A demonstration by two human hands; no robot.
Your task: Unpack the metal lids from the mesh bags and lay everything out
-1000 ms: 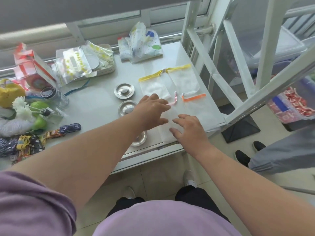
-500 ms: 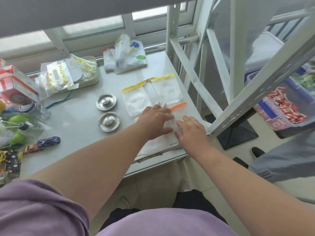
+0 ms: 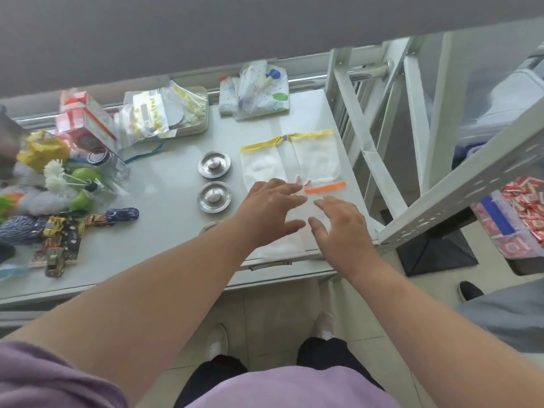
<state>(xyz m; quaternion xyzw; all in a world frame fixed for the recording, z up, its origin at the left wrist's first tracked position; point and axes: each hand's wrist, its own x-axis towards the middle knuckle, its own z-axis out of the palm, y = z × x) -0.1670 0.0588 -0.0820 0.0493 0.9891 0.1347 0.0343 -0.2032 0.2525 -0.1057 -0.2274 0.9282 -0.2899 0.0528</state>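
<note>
Two round metal lids with knobs lie flat on the grey table: a far lid and a near lid. The rim of a third lid peeks out from under my left forearm. Two yellow-trimmed mesh bags lie side by side at the back right. An orange-trimmed mesh bag lies in front of them, with white mesh reaching the table's front edge. My left hand and my right hand hover over that mesh, fingers spread, holding nothing.
Toy cars, artificial flowers, a glass jar and a red-and-white box crowd the table's left. Plastic bags on a tray and a printed cloth pouch sit at the back. A white metal rack borders the right edge.
Both hands have lifted slightly and spread apart over the orange-trimmed bag. The view has tilted, so the table sits lower in frame.
</note>
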